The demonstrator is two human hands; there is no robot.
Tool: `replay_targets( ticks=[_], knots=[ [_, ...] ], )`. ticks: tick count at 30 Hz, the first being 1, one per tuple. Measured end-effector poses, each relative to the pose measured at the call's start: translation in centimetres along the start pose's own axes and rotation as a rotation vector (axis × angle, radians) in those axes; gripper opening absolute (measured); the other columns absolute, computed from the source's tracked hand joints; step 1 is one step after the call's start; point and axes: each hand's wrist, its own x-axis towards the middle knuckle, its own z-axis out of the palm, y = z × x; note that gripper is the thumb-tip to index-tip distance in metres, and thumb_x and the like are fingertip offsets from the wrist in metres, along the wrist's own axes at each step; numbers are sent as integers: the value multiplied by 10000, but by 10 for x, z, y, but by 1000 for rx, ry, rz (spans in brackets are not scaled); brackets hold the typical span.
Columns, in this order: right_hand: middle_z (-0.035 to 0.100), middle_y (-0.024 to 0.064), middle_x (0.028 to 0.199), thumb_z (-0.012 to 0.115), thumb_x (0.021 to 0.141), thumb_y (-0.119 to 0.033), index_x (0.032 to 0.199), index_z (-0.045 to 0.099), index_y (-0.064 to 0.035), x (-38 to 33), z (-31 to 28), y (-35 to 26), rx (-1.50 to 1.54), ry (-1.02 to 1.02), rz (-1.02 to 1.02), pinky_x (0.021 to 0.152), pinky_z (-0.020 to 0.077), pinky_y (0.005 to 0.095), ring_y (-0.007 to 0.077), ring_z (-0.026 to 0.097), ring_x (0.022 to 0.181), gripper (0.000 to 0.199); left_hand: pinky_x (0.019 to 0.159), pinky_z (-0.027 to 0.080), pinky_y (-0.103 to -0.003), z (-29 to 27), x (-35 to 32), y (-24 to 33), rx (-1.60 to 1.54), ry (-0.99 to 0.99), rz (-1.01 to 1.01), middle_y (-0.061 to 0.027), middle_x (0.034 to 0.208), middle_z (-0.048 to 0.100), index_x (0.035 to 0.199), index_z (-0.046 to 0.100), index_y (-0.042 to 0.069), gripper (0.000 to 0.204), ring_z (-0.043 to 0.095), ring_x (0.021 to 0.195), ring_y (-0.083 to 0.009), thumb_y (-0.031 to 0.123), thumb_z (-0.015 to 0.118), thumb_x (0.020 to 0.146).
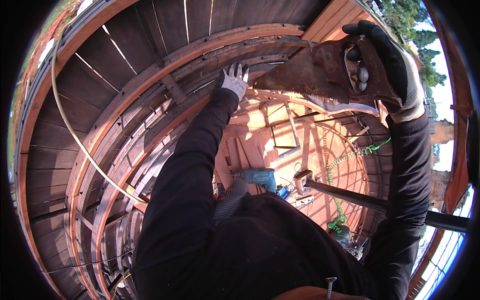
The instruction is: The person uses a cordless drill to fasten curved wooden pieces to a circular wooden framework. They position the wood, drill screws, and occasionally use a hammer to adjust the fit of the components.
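My right hand [400, 70], in a white and black glove, is raised at the upper right with its fingers wrapped through the handle of a hand saw. The rusty brown saw [300, 75] points left, its toothed edge facing down. Its narrow tip comes close to my left hand, beside a curved wooden rib; whether blade and wood touch I cannot tell. My left hand [234, 81], gloved too, lies with fingers spread on a curved wooden rib [200, 105].
Curved ribs and dark planks [55, 165] form a wall at left and top. Below lie a teal power tool [257, 176], loose boards [240, 152] and a green coiled hose [340, 160]. A dark pole [350, 196] crosses at right; a pale hose [75, 127] hangs over the ribs.
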Motion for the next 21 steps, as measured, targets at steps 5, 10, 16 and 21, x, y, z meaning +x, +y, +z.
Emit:
replay_targets(
  ticks=[5, 10, 16, 21],
  knots=[
    [661, 72, 1119, 580, 923, -65, 1232, 574, 11, 2, -7, 5, -131, -1, -125, 772, 517, 246, 120, 628, 889, 319, 1063, 324, -570, 17, 5, 0, 118, 60, -3, -162, 1537, 300, 1509, 246, 86, 606, 350, 1372, -345, 293, 421, 966],
    [658, 43, 1072, 634, 880, -67, 1243, 579, -6, 5, 1, -7, 150, 9, 102, 770, 515, 239, 113, 625, 875, 372, 1064, 331, -556, 28, 9, 0, 44, 110, -20, -155, 1528, 317, 1504, 264, 101, 626, 351, 1371, -334, 409, 401, 976],
    [648, 55, 1093, 576, 927, -60, 1269, 571, -29, 1, -3, -4, -146, -40, -72, 760, 517, 230, 103, 616, 885, 344, 1064, 337, -543, 22, 7, -3, 59, 108, -24, -142, 1525, 325, 1494, 290, 118, 631, 360, 1366, -322, 439, 416, 966],
    [615, 101, 1234, 595, 919, -55, 1324, 524, -32, 1, -5, 23, 456, -10, 64, 798, 527, 246, 119, 611, 919, 412, 1065, 334, -541, 17, 4, 2, 61, 95, -6, -132, 1528, 325, 1491, 298, 118, 577, 361, 1368, -315, 343, 408, 972]
  ],
)
